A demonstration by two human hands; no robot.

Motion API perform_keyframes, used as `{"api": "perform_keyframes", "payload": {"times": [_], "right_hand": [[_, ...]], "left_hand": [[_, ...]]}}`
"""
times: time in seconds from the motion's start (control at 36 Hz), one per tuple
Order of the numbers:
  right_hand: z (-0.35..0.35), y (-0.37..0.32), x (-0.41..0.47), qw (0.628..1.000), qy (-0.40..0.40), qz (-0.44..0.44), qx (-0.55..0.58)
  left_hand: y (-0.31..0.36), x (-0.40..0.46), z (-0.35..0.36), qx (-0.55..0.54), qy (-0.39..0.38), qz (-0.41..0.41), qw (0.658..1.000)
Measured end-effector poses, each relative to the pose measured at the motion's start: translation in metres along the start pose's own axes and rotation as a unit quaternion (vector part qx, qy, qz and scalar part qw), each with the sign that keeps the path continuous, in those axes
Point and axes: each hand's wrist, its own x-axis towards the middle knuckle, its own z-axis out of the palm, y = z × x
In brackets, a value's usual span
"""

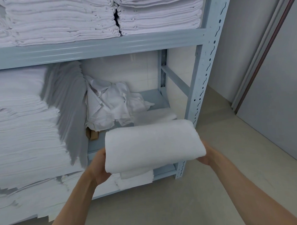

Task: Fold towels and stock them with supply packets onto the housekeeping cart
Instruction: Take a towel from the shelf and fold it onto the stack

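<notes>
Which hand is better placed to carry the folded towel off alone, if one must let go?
Left, probably. The left hand reaches under the folded towel at its thick end; the right hand holds only the far edge. The cart isn't in view, so this is a guess.

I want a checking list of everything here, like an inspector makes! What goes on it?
Surface: grey metal shelving rack, with pale floor below.
Job's things: one folded white towel held in front of the rack; no cart or supply packets in view.
Clutter: crumpled white cloth on the middle shelf, with a small brown object beside it that I cannot identify.
Hands: left hand and right hand each grip one end of the towel; fingers are mostly hidden under it.
Cables: nothing seen.
Surroundings: folded linen stacks on the top shelf, more stacks at left, and a grey wall panel at right.
</notes>
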Motion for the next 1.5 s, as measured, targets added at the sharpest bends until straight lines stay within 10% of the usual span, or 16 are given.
{"api": "perform_keyframes", "payload": {"times": [0.28, 0.78, 0.94, 1.5], "right_hand": [[0.015, 0.024, 0.013, 0.983, -0.035, 0.016, 0.180], [-0.023, 0.020, 0.113, 0.979, -0.098, 0.032, 0.175], [-0.046, 0.000, 0.186, 0.972, -0.083, 0.063, 0.209], [-0.071, -0.092, 0.360, 0.998, -0.023, 0.039, 0.045]], "left_hand": [[0.000, 0.013, -0.023, 0.003, -0.075, -0.027, 0.997], [-0.015, 0.119, -0.003, -0.094, -0.018, -0.143, 0.985], [-0.011, 0.181, -0.003, -0.151, -0.105, -0.156, 0.970], [0.023, 0.346, 0.027, -0.022, 0.130, -0.058, 0.990]]}}
